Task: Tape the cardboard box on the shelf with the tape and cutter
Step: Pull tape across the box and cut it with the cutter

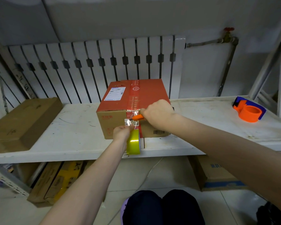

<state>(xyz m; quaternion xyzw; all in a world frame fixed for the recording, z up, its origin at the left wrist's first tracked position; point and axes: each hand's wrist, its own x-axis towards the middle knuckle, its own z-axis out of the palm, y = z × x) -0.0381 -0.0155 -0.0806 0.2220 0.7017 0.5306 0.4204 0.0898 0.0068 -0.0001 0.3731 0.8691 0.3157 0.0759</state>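
The right hand [157, 113] grips an orange cutter [137, 118], its handle mostly hidden, against the cardboard box [133, 109]. The left hand [122, 131] clasps the yellow tape roll [133, 142], partly covering it.

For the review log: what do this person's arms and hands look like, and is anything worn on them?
Both forearms are bare up to the frame edge, with no sleeve in view. The left hand and right hand wear no gloves; no watch, bracelet or ring shows. The left fingernails look painted, too small to confirm.
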